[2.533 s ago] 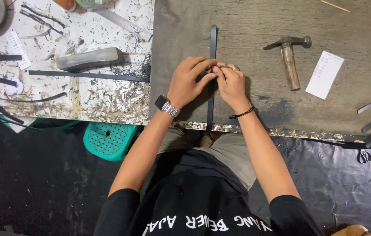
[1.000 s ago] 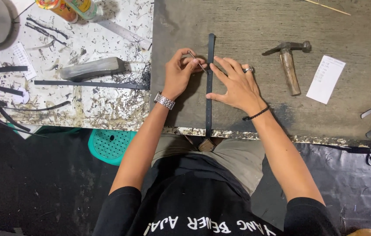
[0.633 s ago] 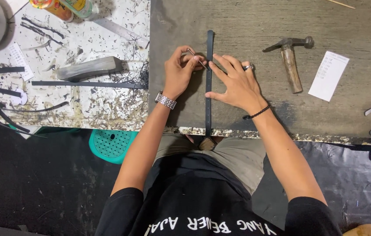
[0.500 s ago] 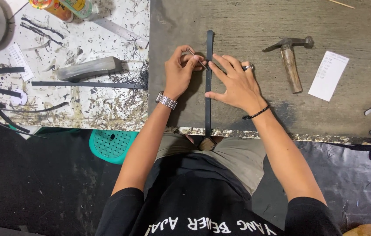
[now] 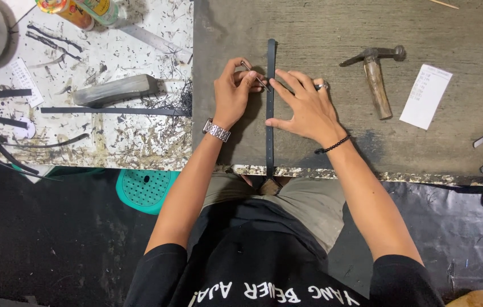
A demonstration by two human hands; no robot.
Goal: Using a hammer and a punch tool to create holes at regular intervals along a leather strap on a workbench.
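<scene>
I see a long, narrow black leather strap [image 5: 270, 122] lying flat and straight on the dark grey work board [image 5: 321, 23], running from the far part of the board down to its near edge, where the strap's end reaches the rim just above my lap. Its surface is matt and even, with a few tiny holes along the lower stretch. Against its left edge, near the upper third, I see a thin, short metal pointed tool [image 5: 255, 77], tilted with its tip touching the strap; finer detail of the tool is too small to tell.
</scene>
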